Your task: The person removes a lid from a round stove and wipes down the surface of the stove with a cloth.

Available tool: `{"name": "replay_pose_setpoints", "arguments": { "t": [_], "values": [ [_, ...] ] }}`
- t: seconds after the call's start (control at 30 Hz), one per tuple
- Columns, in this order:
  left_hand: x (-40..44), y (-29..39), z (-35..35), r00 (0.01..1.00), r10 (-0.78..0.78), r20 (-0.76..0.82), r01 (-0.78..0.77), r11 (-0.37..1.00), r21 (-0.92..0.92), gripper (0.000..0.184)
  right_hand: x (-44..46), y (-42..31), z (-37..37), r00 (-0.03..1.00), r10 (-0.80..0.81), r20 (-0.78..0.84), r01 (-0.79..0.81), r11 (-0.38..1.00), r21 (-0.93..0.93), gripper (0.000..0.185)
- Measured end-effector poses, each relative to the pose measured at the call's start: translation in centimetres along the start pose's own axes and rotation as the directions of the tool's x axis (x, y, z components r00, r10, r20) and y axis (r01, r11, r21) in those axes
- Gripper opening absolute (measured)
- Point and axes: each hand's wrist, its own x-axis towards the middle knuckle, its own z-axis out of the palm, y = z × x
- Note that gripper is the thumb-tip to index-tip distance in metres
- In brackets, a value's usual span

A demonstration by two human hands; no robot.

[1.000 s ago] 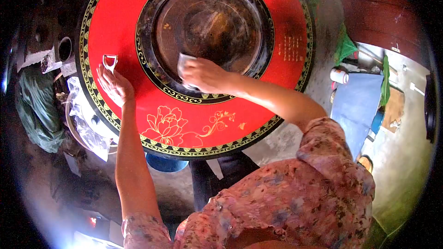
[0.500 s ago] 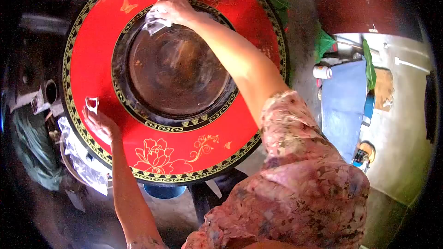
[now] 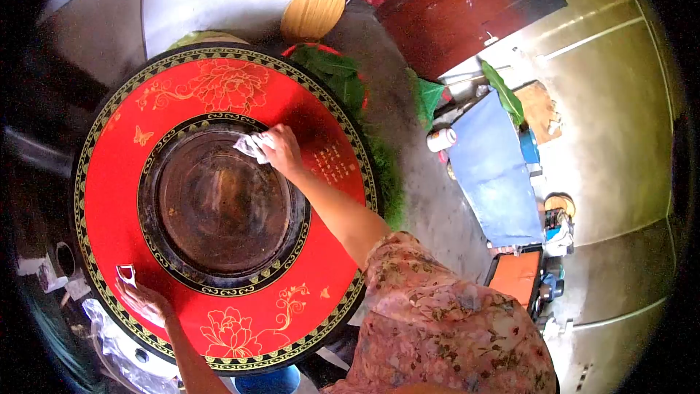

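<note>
My right hand (image 3: 283, 152) is closed on a crumpled white cloth (image 3: 255, 147). The cloth lies against the upper right part of the dark inner ring of a round red table (image 3: 332, 230) with gold flowers and a patterned black border. Inside that ring is a brown, stained round centre (image 3: 226, 201). On the table's lower left, my left hand (image 3: 144, 302) lies flat near the border with its fingers stretched out. At its fingertips is a small white loop-shaped object (image 3: 126, 274), somewhat like a peeler; whether the fingers touch it I cannot tell.
Beneath the table's front edge is a blue bucket (image 3: 268, 381). Clear plastic (image 3: 120, 339) lies at the lower left. To the right stands a blue-covered surface (image 3: 492, 168) with a white canister (image 3: 441, 140) at its edge. Green plants (image 3: 332, 73) and a round wooden board (image 3: 313, 13) are beyond the table.
The view has shifted, so the table appears lower and further left. My right hand has moved the cloth rightward along the inner ring. My left hand keeps its place on the table.
</note>
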Motion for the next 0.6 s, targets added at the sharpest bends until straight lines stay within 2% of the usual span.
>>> {"name": "replay_pose_setpoints", "arguments": {
  "t": [0.03, 0.13, 0.17, 0.27, 0.3, 0.33, 0.43, 0.5, 0.53, 0.57, 0.6],
  "values": [
    [-0.2, -0.1, 0.2, 1.000, 0.019, -0.017, -0.019, 1.000, 0.004, 0.044, -1.4, -0.4, -1.0, 0.999, 0.038, -0.032, -0.039, 0.999, -0.029, 0.020],
    [-0.1, -0.3, -0.2, 1.000, 0.022, -0.006, -0.022, 0.998, 0.064, 0.043, -6.1, -0.4, -2.2, 0.968, 0.249, -0.035, -0.247, 0.968, 0.044, 0.022],
    [-0.1, 0.0, 0.0, 1.000, 0.026, -0.013, -0.026, 0.998, 0.050, 0.043, -7.9, -0.4, -2.7, 0.963, 0.267, -0.042, -0.256, 0.951, 0.172, 0.023],
    [0.0, 1.0, -0.9, 0.998, 0.055, -0.013, -0.054, 0.998, 0.045, 0.044, -13.8, -2.7, -4.8, 0.822, 0.567, 0.041, -0.539, 0.753, 0.377, 0.022],
    [0.2, 1.4, -1.2, 0.998, 0.058, -0.027, -0.057, 0.998, 0.029, 0.044, -14.8, -3.5, -6.3, 0.911, 0.405, -0.076, -0.389, 0.906, 0.169, 0.021],
    [-0.1, 1.6, -1.7, 0.997, 0.064, -0.041, -0.063, 0.998, 0.027, 0.044, -16.7, -4.9, -6.8, 0.972, 0.187, -0.140, -0.197, 0.978, -0.064, 0.021],
    [0.0, 0.3, 0.0, 0.997, 0.038, -0.065, -0.041, 0.998, -0.045, 0.043, -21.0, -9.5, -7.2, 0.960, 0.273, -0.066, -0.279, 0.954, -0.111, 0.021],
    [0.0, 0.5, -0.7, 0.996, 0.074, -0.039, -0.075, 0.997, -0.011, 0.042, -23.5, -13.4, -6.4, 0.960, 0.276, -0.049, -0.278, 0.959, -0.048, 0.023],
    [0.0, 0.6, -0.5, 0.995, 0.064, -0.071, -0.067, 0.997, -0.043, 0.041, -24.1, -16.3, -5.6, 0.950, 0.302, -0.077, -0.298, 0.953, 0.061, 0.024],
    [-0.1, 0.5, -0.4, 0.996, 0.067, -0.057, -0.068, 0.997, -0.026, 0.040, -24.4, -19.2, -5.6, 0.955, 0.296, -0.028, -0.294, 0.954, 0.058, 0.025],
    [-0.1, 0.2, -0.4, 0.997, 0.071, -0.043, -0.072, 0.997, -0.008, 0.039, -25.6, -21.4, -3.3, 0.909, 0.400, 0.120, -0.411, 0.804, 0.429, 0.025]
  ]
}}
